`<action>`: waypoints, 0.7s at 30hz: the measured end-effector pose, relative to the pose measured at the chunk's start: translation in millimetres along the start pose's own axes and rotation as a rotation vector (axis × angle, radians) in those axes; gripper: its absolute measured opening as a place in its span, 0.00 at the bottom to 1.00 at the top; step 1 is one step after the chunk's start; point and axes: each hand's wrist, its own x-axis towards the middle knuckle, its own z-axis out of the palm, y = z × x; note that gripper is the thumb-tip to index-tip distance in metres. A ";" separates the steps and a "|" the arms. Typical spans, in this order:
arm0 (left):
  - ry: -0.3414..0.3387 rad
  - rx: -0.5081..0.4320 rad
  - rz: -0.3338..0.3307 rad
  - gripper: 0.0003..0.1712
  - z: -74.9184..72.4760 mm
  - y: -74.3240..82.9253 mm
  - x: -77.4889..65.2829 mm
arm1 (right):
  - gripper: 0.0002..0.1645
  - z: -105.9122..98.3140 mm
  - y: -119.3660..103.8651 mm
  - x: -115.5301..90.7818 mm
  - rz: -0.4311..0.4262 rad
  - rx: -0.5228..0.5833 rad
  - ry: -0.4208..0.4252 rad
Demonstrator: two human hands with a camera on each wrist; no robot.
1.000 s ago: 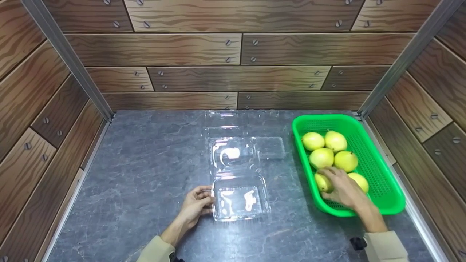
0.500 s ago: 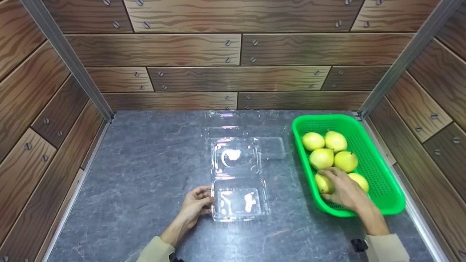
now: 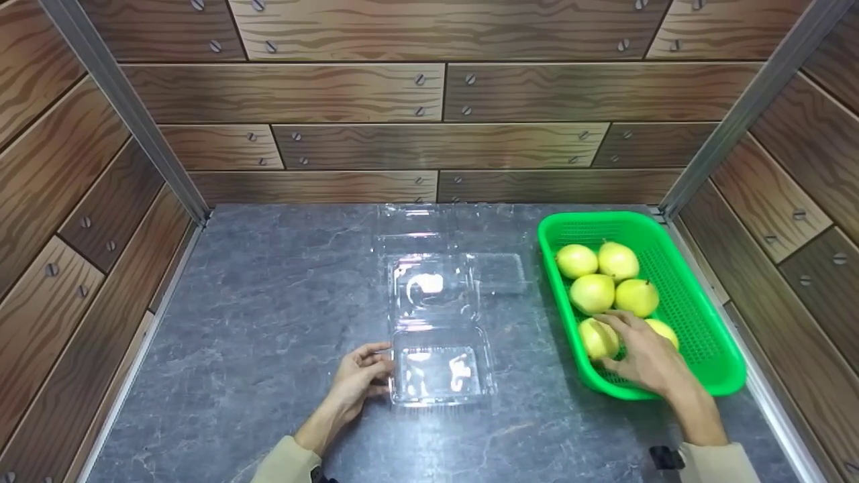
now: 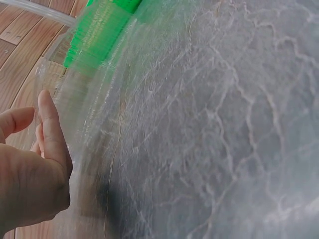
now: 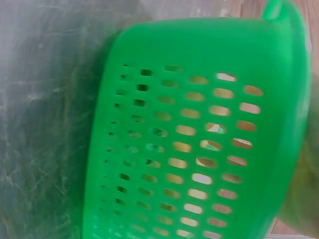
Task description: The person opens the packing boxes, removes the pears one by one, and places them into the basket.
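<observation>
In the head view, my left hand (image 3: 362, 376) holds the left edge of an open, hinged clear plastic container (image 3: 439, 396), its thumb and fingers at the rim. The left wrist view shows the thumb and fingers of that hand (image 4: 37, 164) close on either side of the thin clear wall. My right hand (image 3: 644, 352) reaches into a green plastic basket (image 3: 728, 365). Its thumb and fingers curl round a yellow-green pear (image 3: 596, 339) at the front left. Behind that hand another pear (image 3: 663, 331) is partly hidden. The right wrist view shows mostly the perforated basket wall (image 5: 189, 45), with the grip hidden.
Several more pears (image 3: 592, 294) lie in the basket's left half. Other clear containers (image 3: 413, 225) stand behind the near one, hard to see against the grey marbled table (image 3: 268, 302). Wood-patterned walls (image 3: 349, 94) enclose the back and both sides.
My right hand has shifted slightly right and toward me, and the pear in it has turned and shows more. The left hand stays at the container's edge.
</observation>
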 end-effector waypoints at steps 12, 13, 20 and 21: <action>0.034 0.012 -0.016 0.32 -5.1 5.8 -1.4 | 0.38 -9.4 -26.5 3.3 -0.071 -0.031 0.176; 0.040 0.012 -0.014 0.32 -6.0 6.7 -1.7 | 0.39 -8.7 -29.9 4.2 -0.083 -0.030 0.191; 0.121 0.046 0.005 0.28 -12.4 19.4 -4.9 | 0.41 -3.0 -54.0 10.9 -0.163 -0.024 0.256; 0.131 0.060 0.016 0.27 -12.9 22.2 -6.2 | 0.41 -2.2 -57.2 12.0 -0.177 -0.026 0.268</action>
